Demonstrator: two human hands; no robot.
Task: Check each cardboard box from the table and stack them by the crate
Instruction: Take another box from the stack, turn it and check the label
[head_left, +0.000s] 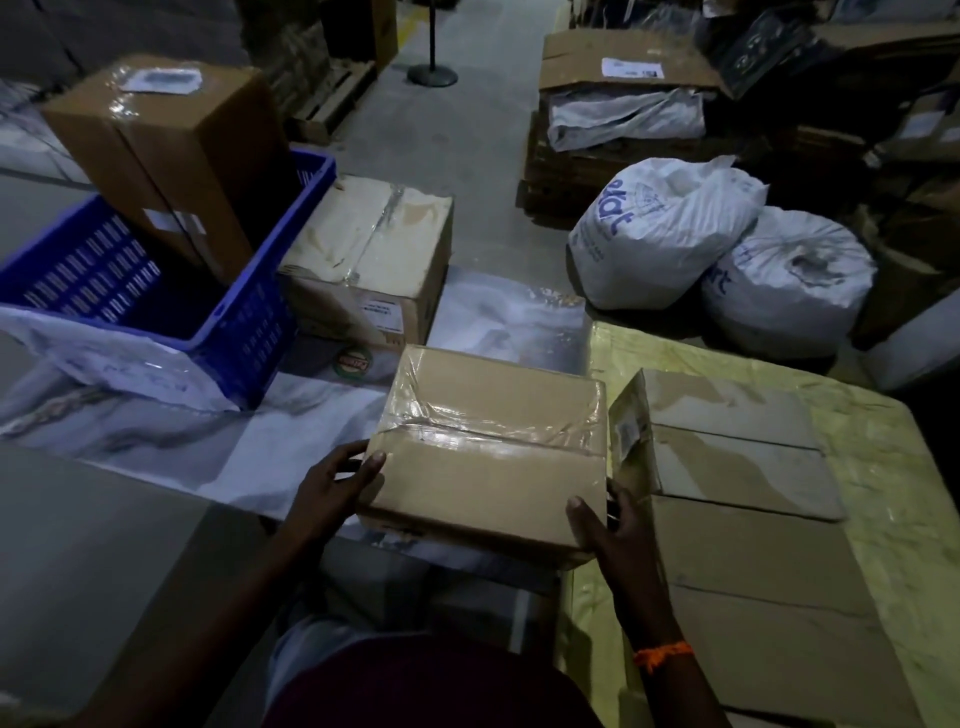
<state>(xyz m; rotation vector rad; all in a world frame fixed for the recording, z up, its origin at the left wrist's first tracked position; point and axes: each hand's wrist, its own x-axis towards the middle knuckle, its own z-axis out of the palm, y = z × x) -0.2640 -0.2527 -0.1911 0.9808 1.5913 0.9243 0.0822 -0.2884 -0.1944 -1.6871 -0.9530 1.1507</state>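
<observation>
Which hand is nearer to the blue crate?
Left. The left hand holds the taped box at the edge facing the blue crate; the right hand holds the opposite edge, farther away.

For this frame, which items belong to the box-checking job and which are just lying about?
Job: held box, gripped by left hand and right hand; blue crate; tall box in crate; box beside crate; labelled box on table.
Lying about: white sacks, stand base, pallet.
</observation>
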